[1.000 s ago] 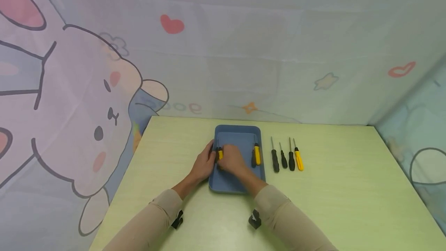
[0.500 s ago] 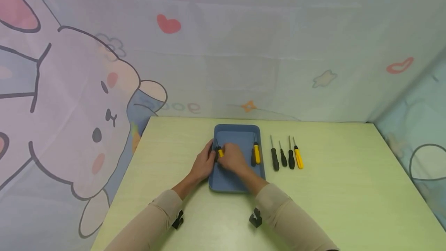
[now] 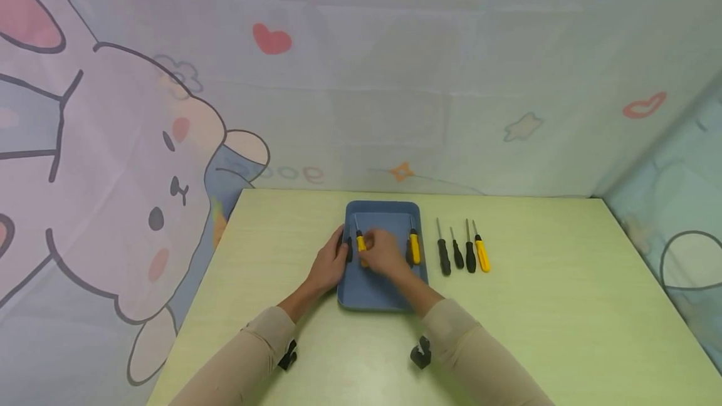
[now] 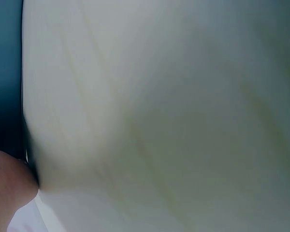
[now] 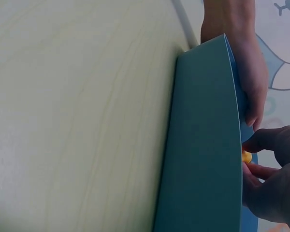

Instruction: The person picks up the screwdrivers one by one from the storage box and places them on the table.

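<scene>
In the head view my right hand [image 3: 383,251] is inside the blue tray [image 3: 369,293], pinching the handle of a yellow-and-black screwdriver [image 3: 361,241] whose shaft points to the far side. The right wrist view has its yellow handle end [image 5: 247,157] between thumb and fingers, behind the tray wall. My left hand [image 3: 328,263] holds the tray's left wall, thumb at the rim; its fingers are largely hidden. A black-handled screwdriver [image 3: 349,250] lies along that wall. At the tray's right side rest another yellow-handled screwdriver [image 3: 415,250] and a black-handled one [image 3: 408,253], partly covered.
Right of the tray, several screwdrivers lie in a row on the pale table [image 3: 541,306]: black-handled ones, including this screwdriver [image 3: 470,259], and a yellow-handled screwdriver [image 3: 482,255] at the end. A patterned cloth wall [image 3: 395,93] stands behind the table's far edge.
My right hand has shifted slightly right, bringing the yellow-and-black screwdriver away from the tray's left wall and more upright in view. My left hand stays on the tray's left side.
</scene>
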`<control>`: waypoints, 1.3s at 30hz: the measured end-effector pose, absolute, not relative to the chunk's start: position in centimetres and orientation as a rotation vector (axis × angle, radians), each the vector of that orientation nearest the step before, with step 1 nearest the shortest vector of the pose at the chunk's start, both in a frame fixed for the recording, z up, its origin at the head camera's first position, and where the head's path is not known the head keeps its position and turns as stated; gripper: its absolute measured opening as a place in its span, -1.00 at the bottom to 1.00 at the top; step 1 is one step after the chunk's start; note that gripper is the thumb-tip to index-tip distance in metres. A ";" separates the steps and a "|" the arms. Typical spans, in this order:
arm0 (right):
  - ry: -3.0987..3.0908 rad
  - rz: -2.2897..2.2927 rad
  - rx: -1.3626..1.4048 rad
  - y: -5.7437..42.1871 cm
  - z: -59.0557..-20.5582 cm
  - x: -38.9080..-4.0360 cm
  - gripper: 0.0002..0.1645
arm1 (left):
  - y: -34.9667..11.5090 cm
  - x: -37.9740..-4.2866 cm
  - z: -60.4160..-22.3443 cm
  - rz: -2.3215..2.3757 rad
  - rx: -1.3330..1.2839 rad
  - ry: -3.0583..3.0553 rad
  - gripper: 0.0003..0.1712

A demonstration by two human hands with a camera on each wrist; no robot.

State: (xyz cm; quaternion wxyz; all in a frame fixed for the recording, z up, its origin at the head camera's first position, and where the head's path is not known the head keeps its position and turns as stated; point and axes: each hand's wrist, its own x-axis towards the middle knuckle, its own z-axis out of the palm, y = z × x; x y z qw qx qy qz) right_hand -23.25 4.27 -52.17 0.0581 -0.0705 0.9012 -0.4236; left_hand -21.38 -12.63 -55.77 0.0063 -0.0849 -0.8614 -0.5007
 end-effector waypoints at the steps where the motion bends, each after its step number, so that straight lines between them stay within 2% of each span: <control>1: 2.733 -1.290 -0.217 4.4 -52.2 -23.2 -0.55 | -12.6 -21.4 -55.7 -1.570 -0.263 -2.695 -0.36; 28: 2.559 -1.713 -0.201 8.2 -51.7 -23.1 -0.44 | -12.6 -21.5 -56.3 -1.592 -0.255 -2.691 -0.37; 39: 2.446 -1.825 -0.218 9.2 -52.8 -23.3 -0.39 | -12.6 -21.6 -56.2 -1.590 -0.274 -2.673 -0.37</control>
